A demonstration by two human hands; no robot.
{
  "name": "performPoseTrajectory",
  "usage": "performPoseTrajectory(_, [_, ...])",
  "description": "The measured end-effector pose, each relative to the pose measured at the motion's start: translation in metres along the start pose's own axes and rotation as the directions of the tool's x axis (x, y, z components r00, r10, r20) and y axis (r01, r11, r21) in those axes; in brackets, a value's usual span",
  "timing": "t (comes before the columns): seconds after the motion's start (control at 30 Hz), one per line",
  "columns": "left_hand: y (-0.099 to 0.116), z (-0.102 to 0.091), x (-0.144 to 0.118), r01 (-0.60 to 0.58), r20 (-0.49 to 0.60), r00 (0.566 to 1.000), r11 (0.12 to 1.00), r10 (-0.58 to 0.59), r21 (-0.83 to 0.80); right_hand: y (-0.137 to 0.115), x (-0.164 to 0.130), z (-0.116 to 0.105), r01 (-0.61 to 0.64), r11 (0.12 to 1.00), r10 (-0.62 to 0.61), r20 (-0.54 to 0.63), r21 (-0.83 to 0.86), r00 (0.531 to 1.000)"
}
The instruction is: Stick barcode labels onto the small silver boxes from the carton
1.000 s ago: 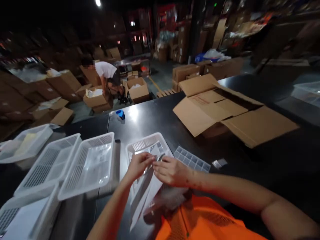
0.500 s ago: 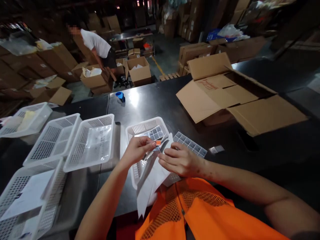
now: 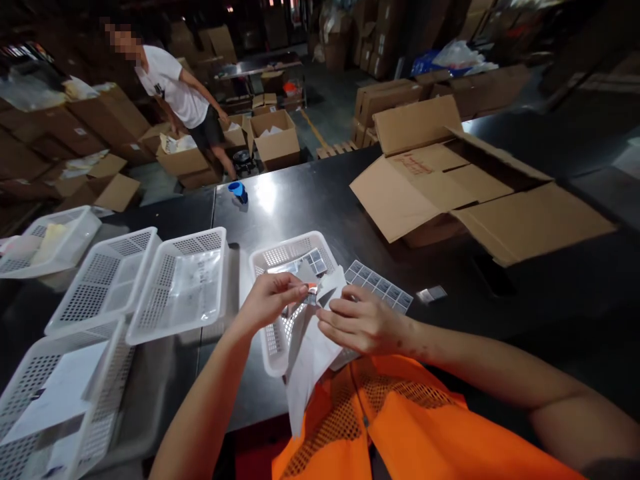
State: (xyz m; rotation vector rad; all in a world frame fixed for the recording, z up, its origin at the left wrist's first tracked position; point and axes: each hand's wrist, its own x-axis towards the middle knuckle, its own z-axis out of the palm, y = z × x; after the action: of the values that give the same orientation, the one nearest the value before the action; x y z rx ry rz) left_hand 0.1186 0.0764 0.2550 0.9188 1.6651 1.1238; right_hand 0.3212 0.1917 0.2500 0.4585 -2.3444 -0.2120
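Observation:
Over a white perforated basket (image 3: 273,343), my left hand (image 3: 270,300) is closed, pinching a small flat piece with an orange edge (image 3: 312,289) between thumb and fingertips. My right hand (image 3: 363,320), fingers curled, grips a thin white bag-like sheet (image 3: 317,340) that drapes down toward my orange vest (image 3: 400,427). The small piece lies close against the upper edge of that sheet; whether it is inside cannot be made out. Beneath my hands, a sheet of grey square labels (image 3: 313,261) lies in the basket. Another label sheet (image 3: 383,287) rests on the dark table, partly behind my right hand.
More white baskets stand at left, one holding a clear bag (image 3: 195,280), another white papers (image 3: 63,387). A blue tape roll (image 3: 239,192) sits near the far edge. At right are an open carton (image 3: 450,180) and a small clear packet (image 3: 431,294). Beyond, a person stands among cartons.
The white sheet's hanging end has shifted right and its upper edge has folded over near my fingers. Both hands stay almost in place. The person behind has straightened up.

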Motion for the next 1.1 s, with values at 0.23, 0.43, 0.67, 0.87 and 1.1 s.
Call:
performPoseTrajectory(0.23, [0.000,-0.013,0.000,-0.042,-0.129,0.991,0.997,0.035,-0.058,-0.003,-0.006,0.003,-0.004,0.999,0.003,0.002,0.053,1.000])
performPoseTrajectory(0.43, [-0.010,-0.025,0.001,-0.117,-0.179,0.978,0.993,0.110,-0.028,-0.005,-0.010,0.005,-0.054,0.997,0.052,0.025,0.054,0.998])
performPoseTrajectory(0.67, [-0.022,-0.013,0.005,-0.139,-0.287,0.935,0.959,0.210,0.247,-0.005,-0.014,0.008,-0.100,0.993,0.091,0.132,0.062,0.987])
performPoseTrajectory(0.87, [-0.031,-0.001,0.010,-0.140,-0.273,0.941,0.964,0.201,0.224,-0.007,-0.018,0.013,-0.135,0.988,0.126,0.113,0.073,0.986])
performPoseTrajectory(1.1, [-0.051,0.008,0.020,-0.167,-0.308,0.940,0.985,0.149,-0.034,-0.001,-0.019,0.015,-0.171,0.985,0.165,0.135,0.033,0.977])
